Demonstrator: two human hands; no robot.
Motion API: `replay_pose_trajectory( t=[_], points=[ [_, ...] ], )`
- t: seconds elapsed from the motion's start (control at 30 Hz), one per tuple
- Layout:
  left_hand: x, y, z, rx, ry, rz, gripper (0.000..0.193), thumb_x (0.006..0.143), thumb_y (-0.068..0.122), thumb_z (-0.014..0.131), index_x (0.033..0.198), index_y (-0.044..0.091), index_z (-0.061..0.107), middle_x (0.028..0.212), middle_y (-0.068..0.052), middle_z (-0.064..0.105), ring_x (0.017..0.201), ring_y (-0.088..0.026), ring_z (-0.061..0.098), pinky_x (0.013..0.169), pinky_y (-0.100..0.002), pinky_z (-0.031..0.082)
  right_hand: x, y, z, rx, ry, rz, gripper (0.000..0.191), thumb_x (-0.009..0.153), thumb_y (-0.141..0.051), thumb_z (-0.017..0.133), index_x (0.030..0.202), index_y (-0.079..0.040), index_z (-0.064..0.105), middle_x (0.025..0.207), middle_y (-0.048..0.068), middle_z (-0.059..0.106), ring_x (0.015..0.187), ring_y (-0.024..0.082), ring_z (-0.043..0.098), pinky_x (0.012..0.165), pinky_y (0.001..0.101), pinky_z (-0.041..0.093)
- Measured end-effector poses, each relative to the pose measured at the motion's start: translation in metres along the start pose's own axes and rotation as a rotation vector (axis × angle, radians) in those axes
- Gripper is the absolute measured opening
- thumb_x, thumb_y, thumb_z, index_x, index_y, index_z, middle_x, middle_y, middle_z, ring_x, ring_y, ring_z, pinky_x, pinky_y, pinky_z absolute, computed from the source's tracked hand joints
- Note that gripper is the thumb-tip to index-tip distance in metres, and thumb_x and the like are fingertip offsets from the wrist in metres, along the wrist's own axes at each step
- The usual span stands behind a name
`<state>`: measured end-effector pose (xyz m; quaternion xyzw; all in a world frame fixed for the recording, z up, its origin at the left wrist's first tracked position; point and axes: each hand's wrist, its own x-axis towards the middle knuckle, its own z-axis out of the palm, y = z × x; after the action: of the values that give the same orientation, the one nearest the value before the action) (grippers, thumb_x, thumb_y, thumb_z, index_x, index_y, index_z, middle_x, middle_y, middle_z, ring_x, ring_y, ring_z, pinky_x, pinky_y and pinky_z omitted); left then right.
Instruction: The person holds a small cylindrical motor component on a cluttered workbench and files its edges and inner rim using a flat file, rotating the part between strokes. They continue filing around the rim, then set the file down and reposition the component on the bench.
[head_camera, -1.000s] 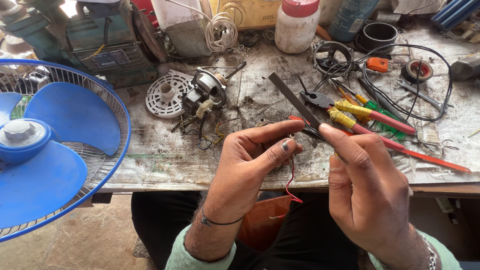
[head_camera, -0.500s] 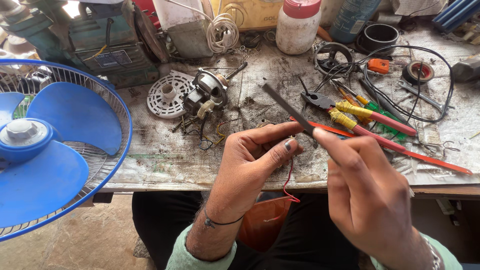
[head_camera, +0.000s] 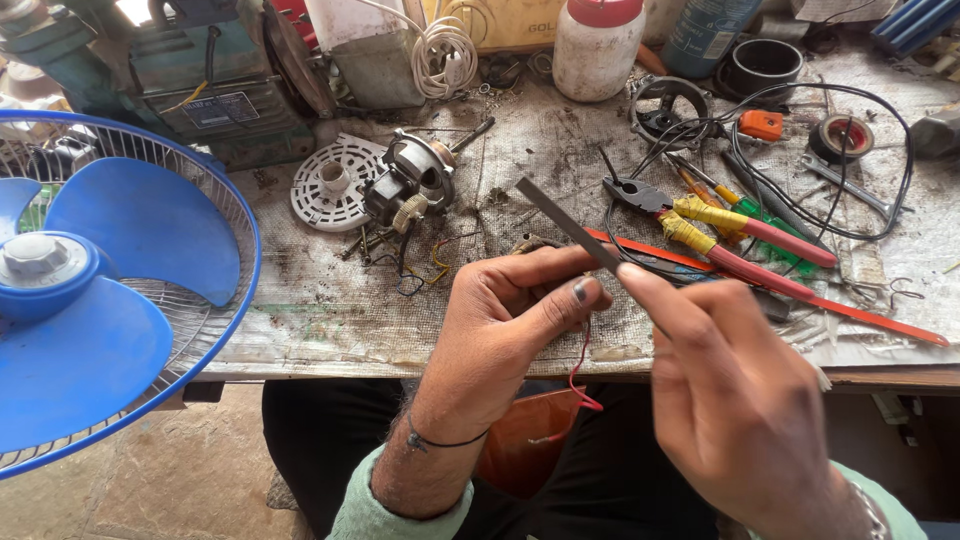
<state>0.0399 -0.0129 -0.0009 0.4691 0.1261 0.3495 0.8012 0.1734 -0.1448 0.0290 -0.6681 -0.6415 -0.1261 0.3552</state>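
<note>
1. Head view, hands: left hand (head_camera: 510, 320) closed in a pinch, thumb and forefinger pressed on a thin red wire (head_camera: 580, 375) that hangs down below the bench (head_camera: 330, 320) edge toward the lap. Right hand (head_camera: 740, 400) closed around a flat dark metal strip (head_camera: 565, 222), forefinger laid along it, strip slanting up and away over the bench with its lower part right against the pinched wire end.

2. Same view, risks: could nick the left thumb, since the strip's edge lies just beside the fingertips. Could cut through the wire rather than only its skin if pressed too hard. Could lose the wire from the pinch, as so little of it is held. Could snag the loose black cable (head_camera: 870, 200) lying near the right hand on the bench.

3. Same view, containers: white jar with a red lid (head_camera: 598, 45) at the back of the bench, shut, contents not visible. Black round cup (head_camera: 760, 65) to its right, open, inside too dark to tell. Blue can (head_camera: 708, 30) between them, only its lower part in view.

4. Same view, surroundings: small fan motor (head_camera: 410, 185) beside a white round plate (head_camera: 325, 185); pliers with taped handles (head_camera: 720, 225) near the strip; blue fan (head_camera: 90, 300) at the left.
</note>
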Motion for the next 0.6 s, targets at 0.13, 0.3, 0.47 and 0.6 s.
replay_pose_trajectory(
  t=[0.13, 0.3, 0.47, 0.6],
  points=[
    [-0.0023, 0.0001, 0.0011, 0.06, -0.057, 0.012, 0.034, 0.099, 0.004, 0.07, 0.131, -0.008, 0.068, 0.115, -0.013, 0.074, 0.103, -0.014, 0.071, 0.093, -0.028, 0.06, 0.0065, 0.006, 0.0073, 0.075, 0.001, -0.014, 0.049, 0.094, 0.006, 0.063, 0.141, -0.006, 0.057, 0.1, 0.014, 0.063, 0.076, 0.026, 0.066, 0.063, 0.0384, 0.053],
    [-0.0002, -0.0011, 0.0019, 0.002, -0.038, 0.003, 0.033, 0.101, 0.005, 0.07, 0.131, -0.009, 0.068, 0.116, -0.012, 0.072, 0.103, -0.015, 0.071, 0.094, -0.028, 0.06, 0.0016, 0.0011, -0.0009, 0.03, 0.012, 0.004, 0.049, 0.094, 0.006, 0.062, 0.141, -0.008, 0.057, 0.099, 0.014, 0.062, 0.075, 0.027, 0.065, 0.063, 0.0402, 0.052],
    [-0.0039, -0.0035, 0.0023, 0.037, -0.047, 0.009, 0.033, 0.1, 0.005, 0.07, 0.13, -0.008, 0.069, 0.116, -0.011, 0.075, 0.103, -0.013, 0.07, 0.091, -0.026, 0.059, 0.0036, -0.0001, 0.0047, 0.049, -0.015, 0.008, 0.049, 0.092, 0.006, 0.062, 0.14, -0.006, 0.057, 0.099, 0.015, 0.063, 0.074, 0.027, 0.066, 0.06, 0.0391, 0.052],
    [-0.0015, -0.0059, 0.0044, 0.05, -0.098, 0.01, 0.033, 0.101, 0.006, 0.069, 0.131, -0.007, 0.069, 0.117, -0.01, 0.074, 0.103, -0.013, 0.07, 0.092, -0.025, 0.059, 0.0077, 0.0042, 0.0054, 0.046, 0.017, -0.024, 0.049, 0.096, 0.005, 0.061, 0.143, -0.008, 0.056, 0.104, 0.015, 0.062, 0.08, 0.029, 0.067, 0.067, 0.0401, 0.053]
  ],
)
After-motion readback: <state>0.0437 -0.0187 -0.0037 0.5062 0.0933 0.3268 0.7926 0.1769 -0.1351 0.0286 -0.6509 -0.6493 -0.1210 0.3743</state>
